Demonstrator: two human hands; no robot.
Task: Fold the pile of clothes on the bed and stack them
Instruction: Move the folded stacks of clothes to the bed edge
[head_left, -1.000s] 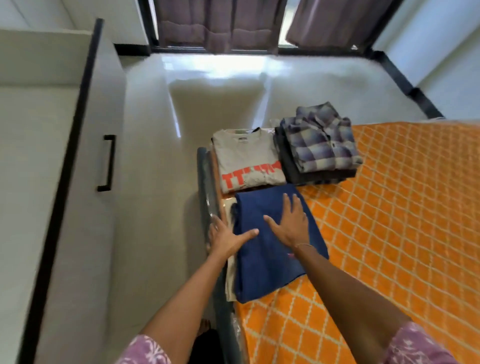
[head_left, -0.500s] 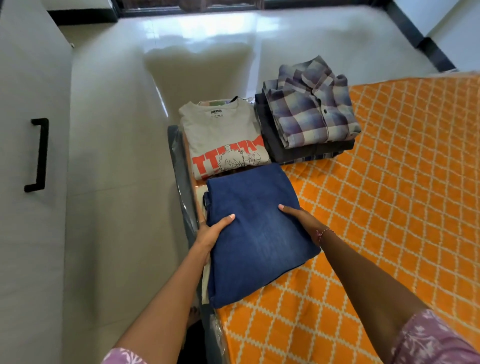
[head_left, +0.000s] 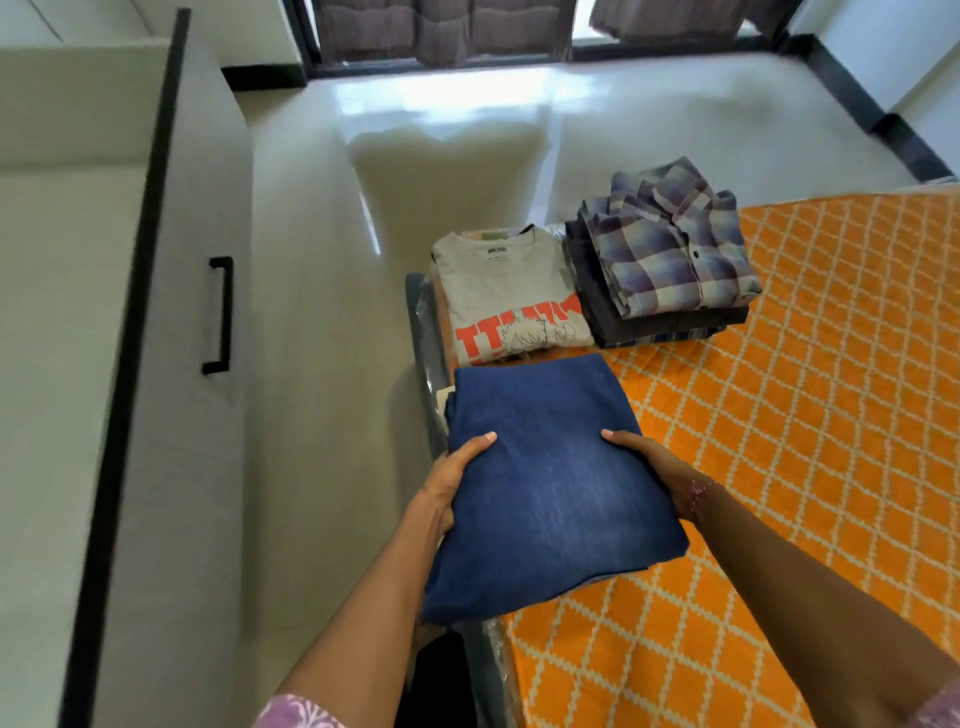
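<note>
A folded pair of blue jeans (head_left: 550, 483) lies at the near left corner of the bed, over the bed's edge. My left hand (head_left: 452, 483) grips its left side, thumb on top and fingers underneath. My right hand (head_left: 649, 467) grips its right side the same way. Beyond the jeans lies a folded grey T-shirt with red print (head_left: 509, 301). To its right stands a stack topped by a folded purple plaid shirt (head_left: 670, 249) over dark folded clothes (head_left: 613, 322).
The bed carries an orange sheet with a white lattice pattern (head_left: 805, 415). A white wardrobe door with a black handle (head_left: 221, 314) stands open on the left. Glossy white floor (head_left: 322, 364) lies between wardrobe and bed. Curtains (head_left: 447, 26) hang at the far window.
My hands went from resting flat on top of the jeans to gripping them at both sides. The camera tilted down, then back up.
</note>
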